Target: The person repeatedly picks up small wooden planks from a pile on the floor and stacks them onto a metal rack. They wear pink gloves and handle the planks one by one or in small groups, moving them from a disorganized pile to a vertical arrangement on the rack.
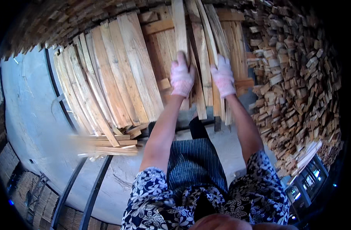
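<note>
My left hand, in a pale pinkish knit glove, is closed on a long light wooden plank that stretches away from me. To its right, my right hand, gloved alike, closes around a narrow wooden strip among several loose strips. Its fingertips are partly hidden by the wood. Between the hands lies another board, its near end pointing toward me. Underneath, darker planks with a crosspiece show through the gap.
Left of my hands, wide boards lie side by side, with short offcuts at their near end. A tall stack of cut wood rises at right, more along the far side. Dark rails cross the grey floor.
</note>
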Available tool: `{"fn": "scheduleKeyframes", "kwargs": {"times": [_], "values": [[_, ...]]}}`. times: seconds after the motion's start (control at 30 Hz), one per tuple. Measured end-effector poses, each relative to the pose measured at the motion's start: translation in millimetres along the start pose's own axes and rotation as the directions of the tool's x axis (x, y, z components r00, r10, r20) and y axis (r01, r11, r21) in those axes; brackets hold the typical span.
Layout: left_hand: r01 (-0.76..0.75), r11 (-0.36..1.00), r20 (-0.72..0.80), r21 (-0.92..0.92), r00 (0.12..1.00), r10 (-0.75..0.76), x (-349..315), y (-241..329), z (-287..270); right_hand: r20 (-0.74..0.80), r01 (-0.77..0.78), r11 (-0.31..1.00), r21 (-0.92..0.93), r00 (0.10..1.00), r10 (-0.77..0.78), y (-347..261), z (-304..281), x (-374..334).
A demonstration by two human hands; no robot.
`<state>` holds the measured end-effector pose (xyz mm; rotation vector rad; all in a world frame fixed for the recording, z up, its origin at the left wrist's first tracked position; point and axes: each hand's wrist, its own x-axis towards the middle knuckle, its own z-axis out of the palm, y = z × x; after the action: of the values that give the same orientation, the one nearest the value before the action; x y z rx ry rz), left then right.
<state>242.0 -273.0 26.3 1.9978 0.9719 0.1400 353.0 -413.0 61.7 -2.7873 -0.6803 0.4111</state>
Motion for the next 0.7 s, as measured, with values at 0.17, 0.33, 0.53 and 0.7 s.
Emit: {"fn": "scheduleKeyframes", "kwargs": {"times": [0.17,0.33,0.53,0.7], "values": [[0.139,0.921,-0.110,0.365,0.988,-0.105,-32.5,3.2,-34.7,-0.173,-0.012,0.991,0.134,0.984,0.035,-31.1,40.3,-44.5],[-0.089,0.622,-0.128,0.778,0.947,0.296,-15.4,-50.3,-37.1,-0.121,0.018,0.874,-0.485,0.989,-0.087,-77.0,85.7,-49.5],[-0.086,0.715,-0.103,0.694,0.971,0.217,-19.6,-64.8,-54.8,-0.004,0.056,0.902,-0.428,0.998,-0.064,-74.6,86.0,-46.1],[-0.292,0.936,-0.034,0.194,0.952,0.304,-27.1,-80.5,-118.1,0.095,0.022,1.000,0.003,0.995,-0.022,-104.0,77.7,-15.8]]}}
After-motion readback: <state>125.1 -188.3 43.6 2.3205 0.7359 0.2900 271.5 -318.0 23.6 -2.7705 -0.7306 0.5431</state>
